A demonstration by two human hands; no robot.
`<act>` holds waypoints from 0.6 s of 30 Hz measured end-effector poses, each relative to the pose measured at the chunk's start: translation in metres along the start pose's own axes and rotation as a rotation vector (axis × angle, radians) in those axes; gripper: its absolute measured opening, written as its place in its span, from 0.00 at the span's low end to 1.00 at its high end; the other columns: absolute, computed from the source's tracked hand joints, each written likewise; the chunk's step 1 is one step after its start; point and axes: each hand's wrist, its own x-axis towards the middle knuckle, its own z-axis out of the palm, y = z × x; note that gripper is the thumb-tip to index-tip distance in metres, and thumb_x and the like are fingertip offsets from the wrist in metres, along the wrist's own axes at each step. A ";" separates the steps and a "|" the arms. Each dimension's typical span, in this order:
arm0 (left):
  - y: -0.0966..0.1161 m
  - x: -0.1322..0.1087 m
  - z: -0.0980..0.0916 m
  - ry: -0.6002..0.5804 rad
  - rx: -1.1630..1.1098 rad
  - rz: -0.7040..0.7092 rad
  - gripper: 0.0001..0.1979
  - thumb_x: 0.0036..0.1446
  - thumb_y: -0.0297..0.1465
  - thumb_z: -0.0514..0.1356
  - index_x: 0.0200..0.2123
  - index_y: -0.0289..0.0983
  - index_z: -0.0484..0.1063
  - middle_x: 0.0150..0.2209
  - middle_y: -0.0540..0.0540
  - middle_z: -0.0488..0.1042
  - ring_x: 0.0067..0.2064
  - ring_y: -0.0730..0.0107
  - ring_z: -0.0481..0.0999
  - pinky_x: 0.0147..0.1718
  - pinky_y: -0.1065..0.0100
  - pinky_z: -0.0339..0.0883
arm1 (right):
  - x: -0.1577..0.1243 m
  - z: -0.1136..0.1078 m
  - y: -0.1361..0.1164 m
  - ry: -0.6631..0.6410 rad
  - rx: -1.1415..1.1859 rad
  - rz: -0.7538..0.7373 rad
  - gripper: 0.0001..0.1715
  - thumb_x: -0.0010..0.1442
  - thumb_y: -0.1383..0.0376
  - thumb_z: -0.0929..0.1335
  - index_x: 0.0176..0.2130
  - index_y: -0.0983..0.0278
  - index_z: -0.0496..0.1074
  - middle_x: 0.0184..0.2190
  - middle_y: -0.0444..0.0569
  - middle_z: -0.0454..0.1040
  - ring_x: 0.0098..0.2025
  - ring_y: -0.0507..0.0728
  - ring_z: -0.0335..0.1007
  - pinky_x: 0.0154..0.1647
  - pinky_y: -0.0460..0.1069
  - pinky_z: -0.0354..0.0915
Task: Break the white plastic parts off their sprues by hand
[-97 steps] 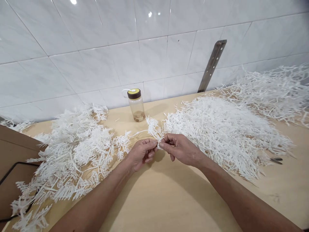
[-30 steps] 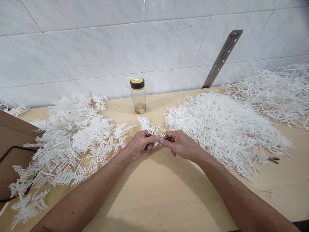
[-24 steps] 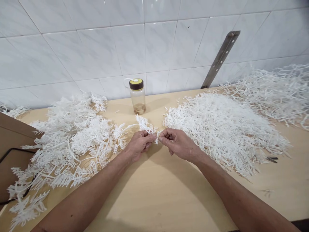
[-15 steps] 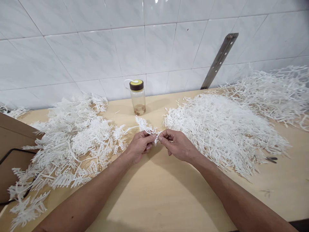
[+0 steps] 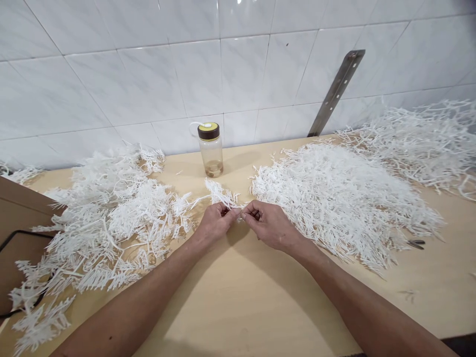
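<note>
My left hand and my right hand meet over the middle of the wooden table. Both pinch a white plastic branched sprig, whose feathery tips stick up and away to the left. The fingers of each hand are closed on it. A big heap of whole white sprigs lies to the left. On the right lies a heap of short white stripped pieces, close to my right hand.
A clear bottle with a yellow-and-brown lid stands by the tiled wall. A metal bar leans on the wall. More white sprigs are piled far right. Small cutters lie at the right, a cardboard box with a black cable at the left.
Both hands have stayed together on the sprig, working it with small finger movements. The sprig's tips have sunk a little lower. The view has shifted slightly.
</note>
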 end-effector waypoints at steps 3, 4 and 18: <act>-0.006 0.001 0.004 0.077 0.076 0.092 0.17 0.55 0.42 0.60 0.22 0.37 0.65 0.18 0.54 0.59 0.23 0.74 0.57 0.24 0.70 0.50 | 0.000 0.006 -0.001 0.023 -0.054 -0.022 0.06 0.60 0.68 0.64 0.31 0.62 0.69 0.24 0.41 0.70 0.23 0.50 0.61 0.27 0.45 0.57; -0.008 0.002 0.005 0.116 0.103 0.131 0.16 0.55 0.41 0.60 0.23 0.37 0.66 0.20 0.53 0.61 0.24 0.74 0.58 0.24 0.69 0.51 | 0.000 0.008 -0.002 0.021 -0.076 -0.021 0.06 0.60 0.69 0.64 0.31 0.62 0.68 0.24 0.41 0.70 0.24 0.50 0.61 0.27 0.45 0.56; -0.011 0.007 0.016 0.264 0.126 0.227 0.11 0.56 0.35 0.58 0.25 0.37 0.67 0.22 0.52 0.64 0.27 0.71 0.63 0.28 0.69 0.57 | 0.003 0.023 -0.002 0.199 -0.252 -0.027 0.09 0.62 0.69 0.63 0.29 0.61 0.60 0.26 0.44 0.68 0.27 0.53 0.61 0.29 0.47 0.53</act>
